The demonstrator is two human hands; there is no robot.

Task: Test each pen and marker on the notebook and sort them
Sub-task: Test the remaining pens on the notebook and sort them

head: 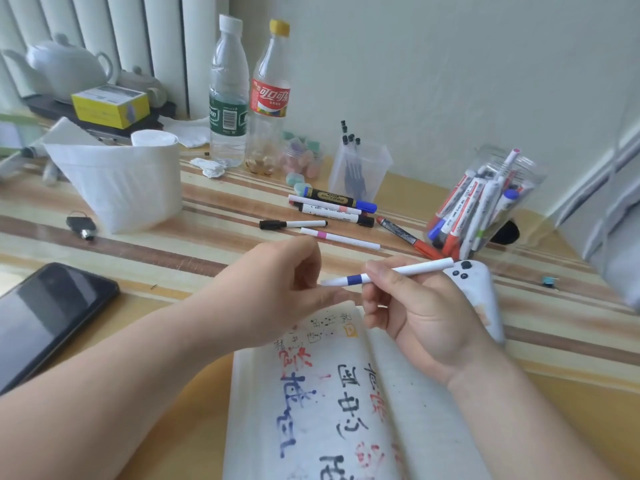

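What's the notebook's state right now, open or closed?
Open. The notebook lies spread on the table, two pages showing either side of the centre fold, with red, blue and black writing.

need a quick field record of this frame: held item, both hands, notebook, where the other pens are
held item: white pen with a blue band, near level, off the page
right hand: grips the barrel
left hand: fingertips at the pen's tip end, apparently pinching it
notebook: open below the hands, pages carry blue, red and black marks
clear jar: full of markers, far right
loose markers: several lying on the table beyond the hands
clear tub: holds black-capped pens
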